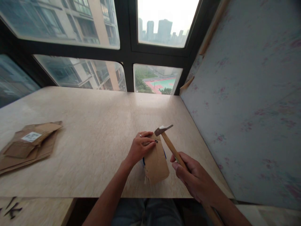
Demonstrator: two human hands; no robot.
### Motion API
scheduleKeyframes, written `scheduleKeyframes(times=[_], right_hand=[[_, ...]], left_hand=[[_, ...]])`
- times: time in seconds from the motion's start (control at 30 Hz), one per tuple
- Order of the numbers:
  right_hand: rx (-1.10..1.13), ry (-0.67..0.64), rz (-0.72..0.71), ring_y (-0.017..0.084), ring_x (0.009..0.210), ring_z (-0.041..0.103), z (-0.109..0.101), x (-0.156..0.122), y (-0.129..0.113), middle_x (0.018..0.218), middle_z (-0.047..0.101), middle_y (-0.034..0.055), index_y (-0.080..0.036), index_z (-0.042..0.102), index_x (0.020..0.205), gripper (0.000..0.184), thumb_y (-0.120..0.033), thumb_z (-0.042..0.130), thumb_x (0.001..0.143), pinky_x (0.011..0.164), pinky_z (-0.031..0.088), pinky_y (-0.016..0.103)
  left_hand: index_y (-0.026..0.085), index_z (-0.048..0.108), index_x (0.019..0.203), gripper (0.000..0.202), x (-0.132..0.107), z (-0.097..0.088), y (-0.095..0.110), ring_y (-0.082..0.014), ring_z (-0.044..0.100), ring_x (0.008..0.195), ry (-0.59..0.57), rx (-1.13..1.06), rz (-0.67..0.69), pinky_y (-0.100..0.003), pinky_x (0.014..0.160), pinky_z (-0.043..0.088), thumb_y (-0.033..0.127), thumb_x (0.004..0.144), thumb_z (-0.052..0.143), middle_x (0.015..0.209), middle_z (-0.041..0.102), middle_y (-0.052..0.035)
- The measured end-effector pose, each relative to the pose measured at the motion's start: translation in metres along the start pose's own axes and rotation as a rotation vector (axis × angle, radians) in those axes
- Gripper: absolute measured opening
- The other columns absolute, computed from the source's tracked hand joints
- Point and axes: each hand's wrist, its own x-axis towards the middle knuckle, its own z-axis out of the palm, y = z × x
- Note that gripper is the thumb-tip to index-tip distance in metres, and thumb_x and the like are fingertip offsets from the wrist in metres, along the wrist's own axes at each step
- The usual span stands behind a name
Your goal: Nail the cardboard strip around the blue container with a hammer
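Hammer (167, 138) — wooden shaft, steel head — clenched in right hand (194, 179); left hand (138, 148) pinches a nail (150, 143) on brown cardboard (156, 166).

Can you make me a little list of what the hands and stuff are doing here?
Left hand: pinching what looks like a small nail against the cardboard piece
Right hand: gripping the hammer by its wooden handle
Hammer head: close by the nail, a little above it
Table: pale wood, by the window
Far left: cardboard stack with a white label
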Motion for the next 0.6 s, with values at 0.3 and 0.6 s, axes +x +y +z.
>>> scheduleKeyframes(times=[0.3, 0.6], right_hand=[[-0.080, -0.007, -0.025, 0.010, 0.055, 0.038, 0.001, 0.000, 0.006, 0.065, 0.042, -0.0063, -0.020, 0.057, 0.098, 0.018, -0.036, 0.047, 0.097, 0.050, 0.030, 0.022], [-0.096, 0.027, -0.027, 0.011, 0.054, 0.036, -0.004, 0.001, 0.010, 0.063, 0.039, -0.0078, -0.021, 0.055, 0.097, 0.016, -0.034, 0.045, 0.097, 0.050, 0.029, 0.024]], left_hand=[[0.023, 0.080, 0.078, 0.004, 0.001, 0.000, 0.001, -0.0256, 0.062, 0.112, 0.023, -0.016, 0.007, -0.046, 0.098, 0.052, 0.023, 0.077, 0.075, 0.113, 0.074, -0.0101], [0.023, 0.080, 0.079, 0.006, 0.001, 0.000, 0.002, -0.0257, 0.060, 0.113, 0.014, 0.001, -0.004, -0.047, 0.098, 0.051, 0.021, 0.078, 0.074, 0.115, 0.073, -0.0094]])
